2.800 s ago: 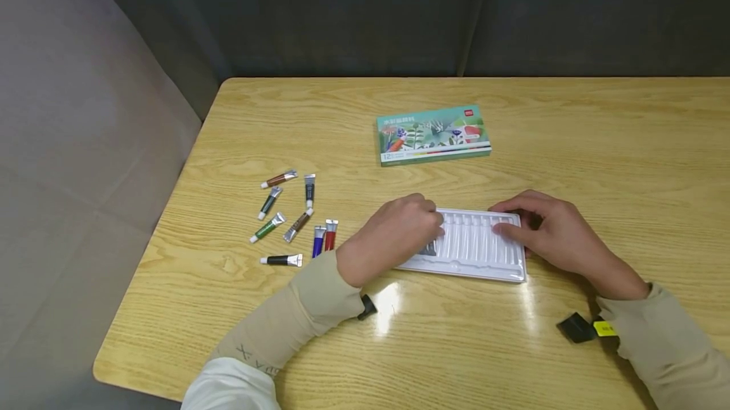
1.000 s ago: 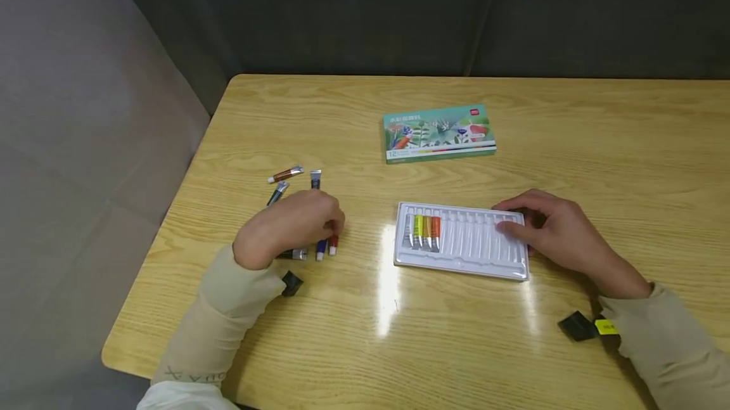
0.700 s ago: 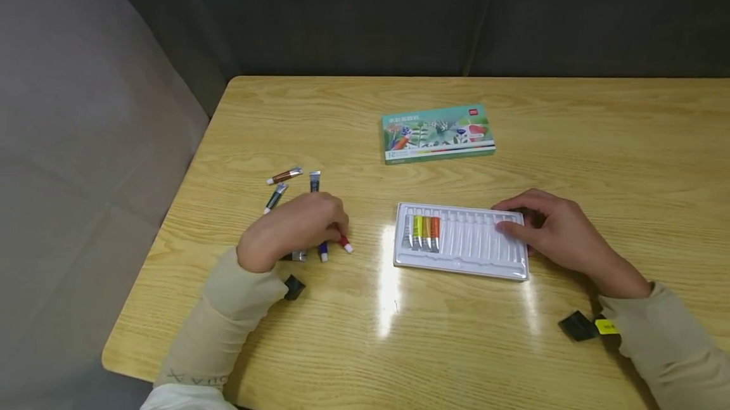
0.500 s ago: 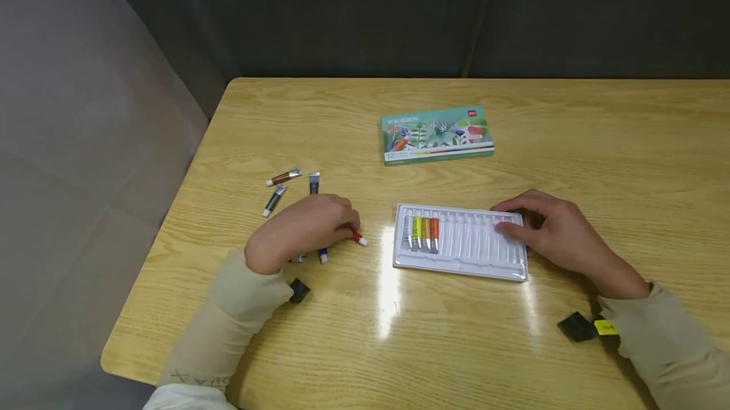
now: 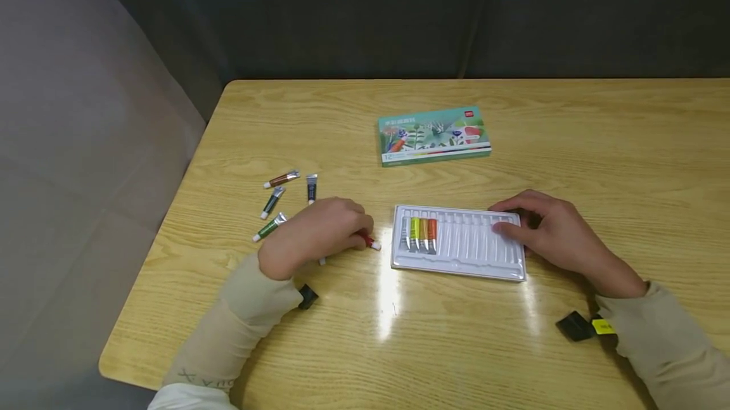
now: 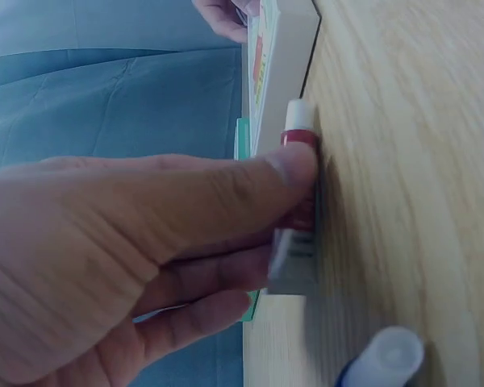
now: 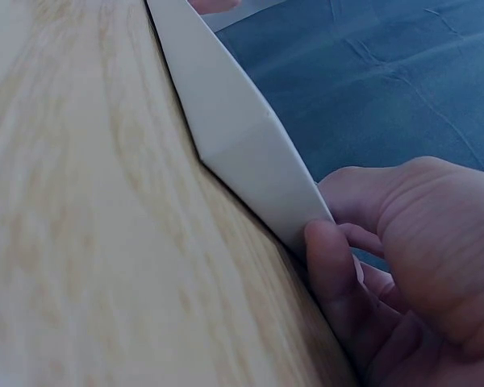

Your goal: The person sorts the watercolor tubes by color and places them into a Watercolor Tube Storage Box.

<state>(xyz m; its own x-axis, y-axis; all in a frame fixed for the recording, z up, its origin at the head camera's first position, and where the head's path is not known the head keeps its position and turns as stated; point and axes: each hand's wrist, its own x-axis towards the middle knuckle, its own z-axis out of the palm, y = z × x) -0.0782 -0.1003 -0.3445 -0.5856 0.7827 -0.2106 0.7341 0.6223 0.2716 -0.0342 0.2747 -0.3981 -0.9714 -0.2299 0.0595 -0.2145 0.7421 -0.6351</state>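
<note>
In the head view my left hand (image 5: pixel 319 232) pinches a red paint tube (image 5: pixel 369 241) low over the table, just left of the white plastic tray (image 5: pixel 456 265). The left wrist view shows the thumb across the tube's red body (image 6: pixel 300 139), its white cap pointing at the tray. Silver-white, yellow (image 5: pixel 415 229), ochre and orange (image 5: pixel 432 230) tubes lie side by side in the tray's left slots; the slots to their right hold none. My right hand (image 5: pixel 550 229) grips the tray's right end, thumb on the near rim. Below the left hand shows a blue tube's cap (image 6: pixel 394 351).
Loose brown (image 5: pixel 282 179), dark green (image 5: pixel 272 202), green (image 5: pixel 270 227) and near-black (image 5: pixel 311 188) tubes lie left on the wooden table. Others there are hidden by the left hand. A teal illustrated paint box (image 5: pixel 435 137) lies behind the tray.
My left hand has left the tray's left side, reached the loose tubes, pinched the red one and brought it rightward. The right hand has stayed on the tray.
</note>
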